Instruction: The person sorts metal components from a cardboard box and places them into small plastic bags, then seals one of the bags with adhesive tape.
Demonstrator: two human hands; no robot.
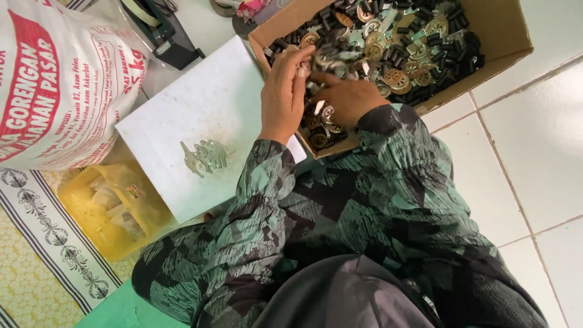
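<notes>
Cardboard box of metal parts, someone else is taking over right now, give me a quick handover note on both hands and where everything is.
Left hand: reaching over the near edge of the cardboard box, fingers pinched on something small; what it is cannot be made out.
Right hand: resting in the box among the round brass-coloured discs and small black pieces.
Beside the box: a white board with a small cluster of flat metal pieces laid on it.
Further left: a yellow plastic bag and a large printed sack.
Done: a few pieces lie out on the board. Left: the box is still well filled.
</notes>
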